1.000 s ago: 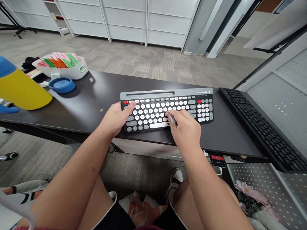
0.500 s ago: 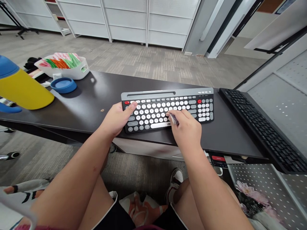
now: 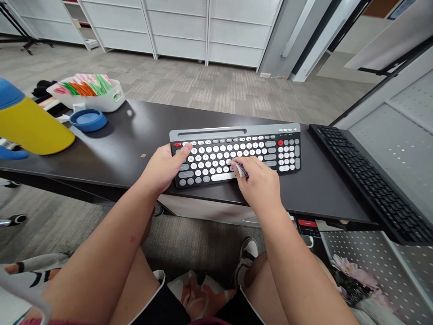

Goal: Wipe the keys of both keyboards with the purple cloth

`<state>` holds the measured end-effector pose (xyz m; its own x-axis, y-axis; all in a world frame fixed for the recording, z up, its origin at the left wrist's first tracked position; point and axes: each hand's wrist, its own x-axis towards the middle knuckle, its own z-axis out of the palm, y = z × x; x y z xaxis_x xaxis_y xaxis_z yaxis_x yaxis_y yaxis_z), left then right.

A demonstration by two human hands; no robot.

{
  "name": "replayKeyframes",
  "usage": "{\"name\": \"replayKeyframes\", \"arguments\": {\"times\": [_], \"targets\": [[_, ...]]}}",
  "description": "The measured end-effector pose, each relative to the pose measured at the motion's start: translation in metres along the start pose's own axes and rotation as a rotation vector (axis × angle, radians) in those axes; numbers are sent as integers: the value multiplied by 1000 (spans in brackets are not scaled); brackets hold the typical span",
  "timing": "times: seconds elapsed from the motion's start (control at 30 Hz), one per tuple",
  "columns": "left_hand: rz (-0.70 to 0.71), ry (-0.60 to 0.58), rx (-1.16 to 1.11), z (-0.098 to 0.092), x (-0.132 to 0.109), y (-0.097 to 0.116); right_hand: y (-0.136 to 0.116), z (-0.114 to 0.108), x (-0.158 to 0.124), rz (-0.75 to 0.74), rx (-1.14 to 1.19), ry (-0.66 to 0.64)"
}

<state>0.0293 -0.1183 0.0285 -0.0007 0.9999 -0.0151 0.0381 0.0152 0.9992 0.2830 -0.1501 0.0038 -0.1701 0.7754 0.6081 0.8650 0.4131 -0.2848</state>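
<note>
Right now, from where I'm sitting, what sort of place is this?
Probably an office or workroom, going by the dark desk, the keyboard with round keys and the grey patterned carpet beyond.

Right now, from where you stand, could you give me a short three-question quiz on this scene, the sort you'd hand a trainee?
1. Multiple choice: what is the left hand holding?
a) the white basket
b) the keyboard with round keys
c) a pink flower

2. True or false: the right hand pinches a small patterned thing between its fingers.

3. Fill in the blank: the other keyboard, at the right of the picture, has keys that are ____ in colour.

Key:
1. b, gripped at its left end with the thumb on top.
2. True, though too little of it shows to say what it is.
3. Black.
</note>
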Motion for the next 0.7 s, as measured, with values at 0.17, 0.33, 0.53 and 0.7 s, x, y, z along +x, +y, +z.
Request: {"name": "replayKeyframes", "arguments": {"times": [0.17,0.33,0.53,0.7], "targets": [[1,-9,-7,0,0,-1,1,0,-1,0,17,-4],[-2,-3,7,-1,1,-1,1,1,-2,22,31,-9],[-10,-3,10,-1,2,-3,3,-6,-2,23,50,-56],[12,-12,28,-1,1,-1,2,-23,-2,41,-43,-147]]}}
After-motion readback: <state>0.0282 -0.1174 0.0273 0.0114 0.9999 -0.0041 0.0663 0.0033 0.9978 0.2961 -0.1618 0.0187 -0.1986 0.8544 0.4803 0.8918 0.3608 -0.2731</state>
